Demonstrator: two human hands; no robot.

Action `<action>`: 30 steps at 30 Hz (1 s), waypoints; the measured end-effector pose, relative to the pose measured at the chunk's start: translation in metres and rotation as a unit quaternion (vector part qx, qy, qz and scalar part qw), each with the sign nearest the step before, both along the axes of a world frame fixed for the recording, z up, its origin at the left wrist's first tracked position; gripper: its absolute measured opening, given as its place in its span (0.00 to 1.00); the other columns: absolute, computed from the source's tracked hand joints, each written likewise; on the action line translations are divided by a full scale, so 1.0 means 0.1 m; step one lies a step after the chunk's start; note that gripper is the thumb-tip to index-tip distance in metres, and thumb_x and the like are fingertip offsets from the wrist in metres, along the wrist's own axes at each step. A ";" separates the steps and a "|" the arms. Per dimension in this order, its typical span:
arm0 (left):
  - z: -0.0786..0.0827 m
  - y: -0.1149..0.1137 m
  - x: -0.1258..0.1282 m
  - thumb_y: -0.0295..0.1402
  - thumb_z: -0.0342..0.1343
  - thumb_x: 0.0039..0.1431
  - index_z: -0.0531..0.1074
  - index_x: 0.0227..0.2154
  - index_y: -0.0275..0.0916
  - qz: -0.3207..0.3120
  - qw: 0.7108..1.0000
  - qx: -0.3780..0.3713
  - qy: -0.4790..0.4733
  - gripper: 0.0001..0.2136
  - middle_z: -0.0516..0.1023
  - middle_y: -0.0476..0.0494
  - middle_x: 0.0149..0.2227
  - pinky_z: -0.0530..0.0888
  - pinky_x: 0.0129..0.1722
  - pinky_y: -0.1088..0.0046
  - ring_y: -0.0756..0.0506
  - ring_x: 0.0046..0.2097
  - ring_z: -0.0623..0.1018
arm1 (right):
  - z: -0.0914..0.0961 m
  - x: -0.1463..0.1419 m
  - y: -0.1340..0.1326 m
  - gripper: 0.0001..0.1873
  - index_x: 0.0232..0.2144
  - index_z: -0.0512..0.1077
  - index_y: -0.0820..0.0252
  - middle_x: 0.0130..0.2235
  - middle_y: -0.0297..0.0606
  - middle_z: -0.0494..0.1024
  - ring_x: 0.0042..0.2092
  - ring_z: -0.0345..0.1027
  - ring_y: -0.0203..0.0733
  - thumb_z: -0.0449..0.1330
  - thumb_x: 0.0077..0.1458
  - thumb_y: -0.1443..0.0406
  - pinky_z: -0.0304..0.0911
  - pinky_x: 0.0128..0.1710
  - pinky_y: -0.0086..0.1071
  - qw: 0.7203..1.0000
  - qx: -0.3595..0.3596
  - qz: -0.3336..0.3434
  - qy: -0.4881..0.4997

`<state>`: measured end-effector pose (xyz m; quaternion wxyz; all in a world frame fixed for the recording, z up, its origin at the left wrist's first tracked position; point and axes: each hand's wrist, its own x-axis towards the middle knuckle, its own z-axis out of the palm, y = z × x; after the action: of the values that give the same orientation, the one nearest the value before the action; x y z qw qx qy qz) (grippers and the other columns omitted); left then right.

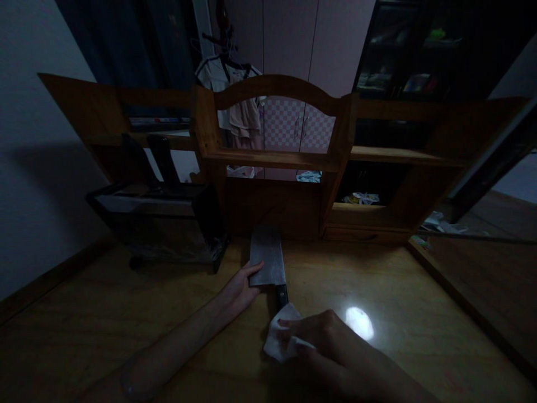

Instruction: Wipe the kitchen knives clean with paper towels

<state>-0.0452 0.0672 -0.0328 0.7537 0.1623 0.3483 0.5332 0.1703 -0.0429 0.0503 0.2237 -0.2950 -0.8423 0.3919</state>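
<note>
A cleaver (267, 257) with a broad steel blade and a dark handle lies on the wooden table (377, 291), blade pointing away from me. My left hand (243, 286) grips the blade's near left corner, thumb on top. My right hand (323, 336) is closed on a crumpled white tissue (279, 336) and presses it over the handle's near end, hiding most of the handle.
A dark knife rack (159, 224) with black-handled knives stands at the left. A wooden shelf unit (277, 162) runs along the back of the table. A bright light reflection (359, 323) lies right of my hands. A wall is at the left.
</note>
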 end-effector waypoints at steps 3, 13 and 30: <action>0.00 0.01 0.00 0.18 0.53 0.58 0.71 0.43 0.32 -0.001 1.000 0.004 -0.001 0.11 0.78 0.39 0.42 0.78 0.43 0.70 0.46 0.40 0.80 | -0.11 0.07 0.00 0.22 0.31 0.78 0.61 0.29 0.35 0.80 0.29 0.73 0.39 0.48 0.65 0.58 0.67 0.32 0.27 0.996 -0.065 -0.064 0.003; 0.07 -0.02 0.04 0.21 0.54 0.58 0.70 0.43 0.31 -0.031 0.999 0.008 0.018 0.10 0.77 0.34 0.44 0.76 0.47 0.64 0.41 0.43 0.80 | -0.23 0.05 0.21 0.21 0.59 0.63 0.53 0.63 0.35 0.59 0.65 0.49 0.48 0.47 0.66 0.60 0.47 0.64 0.47 0.983 0.051 -0.160 0.079; 0.00 0.01 0.00 0.19 0.55 0.57 0.71 0.42 0.31 -0.020 1.000 0.004 0.001 0.10 0.78 0.36 0.43 0.76 0.46 0.66 0.43 0.42 0.80 | -0.18 0.00 0.09 0.16 0.45 0.75 0.60 0.55 0.41 0.72 0.60 0.60 0.45 0.48 0.64 0.66 0.58 0.58 0.35 0.999 0.023 -0.045 0.013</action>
<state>-0.0455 0.0682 -0.0331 0.7632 0.1725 0.3434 0.5195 0.1701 -0.0337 0.0321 0.2583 -0.3223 -0.8341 0.3656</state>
